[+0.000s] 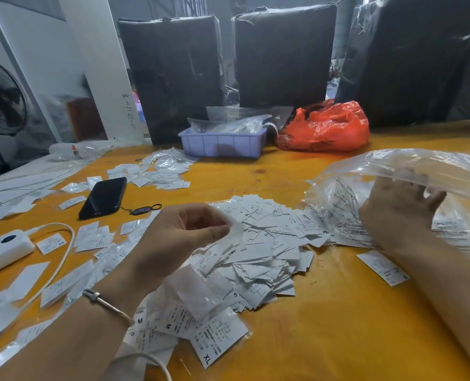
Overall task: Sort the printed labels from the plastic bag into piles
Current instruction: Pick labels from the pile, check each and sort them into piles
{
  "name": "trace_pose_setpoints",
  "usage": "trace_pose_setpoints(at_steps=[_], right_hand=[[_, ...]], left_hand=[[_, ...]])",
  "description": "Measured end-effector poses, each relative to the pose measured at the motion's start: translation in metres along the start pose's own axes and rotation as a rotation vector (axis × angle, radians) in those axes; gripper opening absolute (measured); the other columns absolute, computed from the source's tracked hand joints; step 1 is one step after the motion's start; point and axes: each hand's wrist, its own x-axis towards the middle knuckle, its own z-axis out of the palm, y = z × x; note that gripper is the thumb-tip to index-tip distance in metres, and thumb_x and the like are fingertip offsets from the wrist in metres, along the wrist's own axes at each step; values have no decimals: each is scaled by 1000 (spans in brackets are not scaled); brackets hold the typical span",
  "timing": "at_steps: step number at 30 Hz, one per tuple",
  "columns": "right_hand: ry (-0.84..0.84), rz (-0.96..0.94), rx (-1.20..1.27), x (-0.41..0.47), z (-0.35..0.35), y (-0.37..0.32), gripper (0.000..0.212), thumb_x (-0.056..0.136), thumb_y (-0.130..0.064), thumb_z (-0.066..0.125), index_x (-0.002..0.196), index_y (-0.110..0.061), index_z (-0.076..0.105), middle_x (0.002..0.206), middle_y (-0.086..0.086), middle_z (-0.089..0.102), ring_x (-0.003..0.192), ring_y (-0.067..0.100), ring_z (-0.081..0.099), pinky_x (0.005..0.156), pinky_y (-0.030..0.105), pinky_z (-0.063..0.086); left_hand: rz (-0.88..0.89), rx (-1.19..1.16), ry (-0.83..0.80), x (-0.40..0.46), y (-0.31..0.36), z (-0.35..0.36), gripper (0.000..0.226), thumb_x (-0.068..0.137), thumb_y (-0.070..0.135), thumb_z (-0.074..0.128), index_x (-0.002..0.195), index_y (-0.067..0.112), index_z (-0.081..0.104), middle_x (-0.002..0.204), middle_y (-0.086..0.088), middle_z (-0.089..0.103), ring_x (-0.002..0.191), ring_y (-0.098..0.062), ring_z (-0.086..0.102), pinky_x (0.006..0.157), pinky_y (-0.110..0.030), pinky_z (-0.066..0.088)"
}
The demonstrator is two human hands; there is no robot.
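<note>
The left hand (pixel 184 232) pinches, it seems, one blurred label (pixel 235 233) over the heap of white printed labels (pixel 264 243) on the yellow table (pixel 338 312). The right hand (pixel 393 213), fingers spread, rests against the clear plastic bag (pixel 338 188). If the bag tips, the sizes may mix.

The fingertips of the right hand (pixel 396 215) are veiled by the plastic bag (pixel 434 163), so its grip cannot be made out; the bag is cut off by the right edge; the slip (pixel 235 233) pinched by the left hand (pixel 178 235) is smeared by blur, its print lost; on the labels (pixel 261 243) only size letters can be read; the power bank (pixel 2 251) and fan (pixel 0 100) are cropped at the left; what lies in the red bag (pixel 327 127) is hidden.
</note>
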Motion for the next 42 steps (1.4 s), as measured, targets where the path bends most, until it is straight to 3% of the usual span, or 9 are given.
trace_pose_setpoints(at_steps=[2,6,12,16,19,23,26,31,42], right_hand=[[-68,-43,-12,-3,-2,-5,54,84,-16,51,136,-10,36,147,20,26,137,36,15,110,55,14],[-128,-162,69,-13,-4,-20,46,85,-11,42,131,-16,45,137,14,43,133,31,25,111,52,12],[68,-480,324,-32,-9,-40,37,87,-20,62,123,-14,58,123,6,59,116,26,48,95,42,37],[-274,-790,672,-53,-12,-54,32,83,-37,71,112,-24,66,113,-12,61,110,7,49,90,28,42],[-377,-911,682,-60,-10,-62,40,78,-45,72,115,-28,67,117,-15,59,110,3,47,90,22,39],[-354,-956,653,-63,-8,-67,27,82,-37,72,105,-24,73,110,-11,64,104,8,52,86,28,43],[-245,-1017,637,-64,-8,-65,13,87,-23,69,95,-16,76,101,-6,69,95,15,59,78,35,49],[-74,-1110,520,-64,-17,-64,6,80,-8,73,75,-10,73,86,-2,71,79,22,64,64,34,53],[-5,-1099,451,-67,-23,-62,15,72,-3,72,64,-13,64,57,0,62,54,25,57,47,31,48]], left_hand=[[-8,-32,2,1,1,-1,5,80,9,76,83,12,74,79,-11,70,69,-15,63,64,-20,52],[-78,-116,32,1,3,-2,19,67,9,71,81,-1,63,74,-14,70,72,-28,72,63,-27,57],[-128,-144,56,3,1,-2,20,66,19,78,74,2,70,81,-13,72,80,-22,72,74,-30,59],[-136,-80,66,2,2,-1,24,66,39,75,77,17,79,90,-8,75,81,-15,62,77,-27,52],[-136,-63,59,2,2,-2,11,76,22,75,84,15,78,91,-12,74,78,-15,64,76,-25,52],[-140,-80,6,2,4,-3,14,79,2,74,73,14,74,83,-13,74,77,-21,70,85,-34,56],[-154,-57,-12,1,4,-2,9,68,17,78,74,12,75,87,-14,75,85,-25,73,92,-40,56],[-157,8,-7,1,2,-1,21,65,29,84,79,15,79,77,-4,74,72,-12,63,74,-29,52],[-207,-87,-12,3,1,-1,9,80,-6,70,82,1,64,80,-14,74,72,-26,73,66,-35,62]])
